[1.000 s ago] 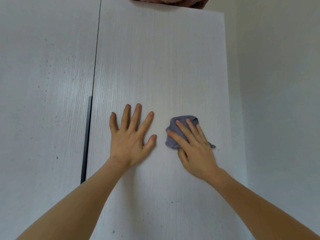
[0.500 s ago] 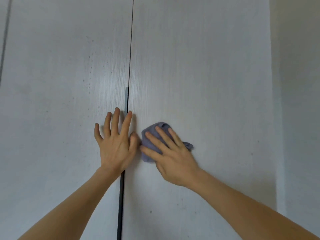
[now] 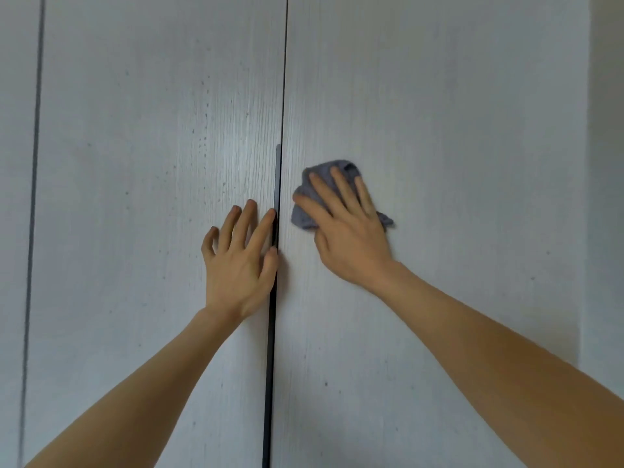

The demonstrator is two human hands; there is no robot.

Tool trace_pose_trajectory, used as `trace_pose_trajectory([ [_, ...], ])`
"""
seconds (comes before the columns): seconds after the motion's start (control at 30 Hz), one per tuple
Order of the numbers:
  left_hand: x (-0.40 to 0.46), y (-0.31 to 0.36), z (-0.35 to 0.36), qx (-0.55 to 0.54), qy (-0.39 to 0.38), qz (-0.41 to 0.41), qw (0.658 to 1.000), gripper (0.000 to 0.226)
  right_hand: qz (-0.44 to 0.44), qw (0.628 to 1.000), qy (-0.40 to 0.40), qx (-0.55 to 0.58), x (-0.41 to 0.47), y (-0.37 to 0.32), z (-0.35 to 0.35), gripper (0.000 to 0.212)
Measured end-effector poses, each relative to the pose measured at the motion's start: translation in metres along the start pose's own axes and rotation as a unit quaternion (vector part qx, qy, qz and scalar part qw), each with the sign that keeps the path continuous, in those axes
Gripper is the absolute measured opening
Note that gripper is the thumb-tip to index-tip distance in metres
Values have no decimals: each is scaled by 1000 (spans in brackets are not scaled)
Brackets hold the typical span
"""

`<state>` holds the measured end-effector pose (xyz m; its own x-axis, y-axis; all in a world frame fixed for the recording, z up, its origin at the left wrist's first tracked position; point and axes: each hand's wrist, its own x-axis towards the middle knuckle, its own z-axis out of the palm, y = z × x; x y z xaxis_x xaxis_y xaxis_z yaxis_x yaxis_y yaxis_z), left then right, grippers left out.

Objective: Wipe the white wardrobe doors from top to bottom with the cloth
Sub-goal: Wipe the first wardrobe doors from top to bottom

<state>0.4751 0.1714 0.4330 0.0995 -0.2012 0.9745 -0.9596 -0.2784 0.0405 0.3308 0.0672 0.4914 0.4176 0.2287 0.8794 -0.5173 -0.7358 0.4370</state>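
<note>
A person's right hand (image 3: 351,231) presses a crumpled grey-blue cloth (image 3: 305,206) flat against the right door (image 3: 439,130) of a white wardrobe, with 4 fingers spread over the fabric and the thumb below it. The grip is an open palm bearing down on the cloth rather than a closed fist; the fingers lie apart and the cloth is pinned between hand and panel. The cloth is small, soft and bunched into an irregular lump, with a rounded fold showing above the fingertips, a thicker wad to the left of the hand and a short pointed corner sticking out to the right of the knuckles. It sits just right of the dark vertical gap (image 3: 270,366) between the doors.

The left hand (image 3: 239,261) rests on the left door (image 3: 152,163), empty, its fingers slightly curled and parted, the index finger and thumb lying along the door's right edge beside a slim dark handle strip (image 3: 278,177) that runs down the seam. The 2 hands are near each other but apart, separated by the gap.

Both doors are flat, matt white panels with a fine vertical wood-grain texture. Small dark specks dot the left door above the left hand, and a few more mark the right door lower down. A second thin vertical seam (image 3: 33,197) shows at the far left. A plain pale wall (image 3: 607,197) borders the wardrobe on the right.
</note>
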Motion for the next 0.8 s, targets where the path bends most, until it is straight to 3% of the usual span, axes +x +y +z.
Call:
trace_pose_trajectory([
  [0.27,-57,0,0,-35,-2,-21,999,51,-168,976,-138,35,-145,-44,12,58],
  [0.43,-88,1,7,-27,-27,-24,999,50,41,994,-36,91,-94,-36,5,66],
  [0.5,-90,1,7,-26,-31,-32,999,50,50,994,-29,95,-96,-44,8,58],
  [0.6,-93,0,5,-41,-34,-37,998,50,-70,989,-101,86,-146,-69,18,59],
  [0.7,-103,-2,5,-46,-42,-35,997,51,-220,952,-203,69,-207,-95,21,55],
  [0.8,-115,-6,8,-22,-49,-20,998,53,-266,935,-224,63,-219,-94,20,54],
])
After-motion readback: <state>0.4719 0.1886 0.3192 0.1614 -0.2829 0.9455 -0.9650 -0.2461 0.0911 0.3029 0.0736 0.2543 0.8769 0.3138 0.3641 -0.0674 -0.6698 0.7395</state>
